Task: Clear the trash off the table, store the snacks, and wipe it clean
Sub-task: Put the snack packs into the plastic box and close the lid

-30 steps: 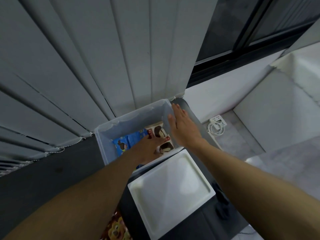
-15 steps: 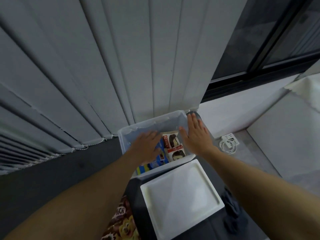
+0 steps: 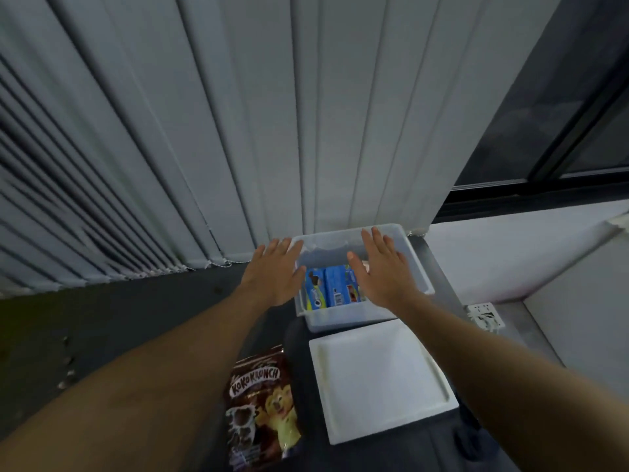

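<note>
My left forearm (image 3: 146, 376), at the lower left of the frame, and my right forearm (image 3: 517, 379), at the lower right, are bare. My left hand (image 3: 274, 272) and right hand (image 3: 383, 272) are uncovered too.

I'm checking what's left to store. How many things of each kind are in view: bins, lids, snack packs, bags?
Clear bin: 1
White lid: 1
Snack packs inside the bin: 3 visible
Koko Krunch bag: 1
Total: 6
</note>
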The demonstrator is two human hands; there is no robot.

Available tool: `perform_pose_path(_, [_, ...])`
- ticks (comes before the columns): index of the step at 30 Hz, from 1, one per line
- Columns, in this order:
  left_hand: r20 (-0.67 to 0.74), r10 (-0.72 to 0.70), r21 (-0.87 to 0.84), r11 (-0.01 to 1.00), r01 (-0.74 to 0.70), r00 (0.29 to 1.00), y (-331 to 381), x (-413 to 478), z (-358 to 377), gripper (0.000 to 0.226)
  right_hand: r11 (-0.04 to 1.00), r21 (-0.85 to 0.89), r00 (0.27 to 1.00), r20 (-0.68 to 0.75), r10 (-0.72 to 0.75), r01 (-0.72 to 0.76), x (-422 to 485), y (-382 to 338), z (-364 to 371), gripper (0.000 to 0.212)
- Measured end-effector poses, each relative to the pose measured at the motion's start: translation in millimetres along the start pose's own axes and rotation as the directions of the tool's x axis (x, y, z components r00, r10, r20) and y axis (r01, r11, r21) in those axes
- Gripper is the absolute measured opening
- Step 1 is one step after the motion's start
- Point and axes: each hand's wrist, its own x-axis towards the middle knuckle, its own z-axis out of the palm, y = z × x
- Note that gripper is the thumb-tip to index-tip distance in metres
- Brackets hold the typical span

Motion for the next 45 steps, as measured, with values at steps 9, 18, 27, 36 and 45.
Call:
perform_pose_path(9, [0.031,-0.158,-0.075,0.984,0.160,0.987,-47.4,-79.3,8.5,0.065,0.969,0.151,0.981,-0.053,-0.188,0.194,-49.0,-69.1,24.3,0.062])
perform_pose_path(18, [0.290,-0.265,-0.140,0.939,0.314,0.920,-71.6,-160.5,60.8,0.073,0.942,0.173,0.956,0.004,-0.293,0.288,-116.7,-115.1,75.2,0.056])
perform_pose_path(27, [0.480,-0.242,-0.249,0.884,0.396,0.843,-79.3,-205.9,125.4,0.083,0.979,0.086,0.854,0.507,0.117,-0.184,-171.6,-105.0,147.0,0.089])
perform_pose_path(36, [0.431,-0.222,-0.483,0.762,0.431,0.875,-73.7,-211.6,144.6,0.073,0.915,0.161,0.814,0.532,0.235,-0.369,-180.6,-119.0,178.0,0.087])
perform_pose_path(45, [0.329,-0.250,-0.460,0.799,0.386,0.910,-70.1,-204.8,113.1,0.060,0.885,0.273,0.834,0.517,0.195,-0.376,-173.3,-126.5,154.1,0.037])
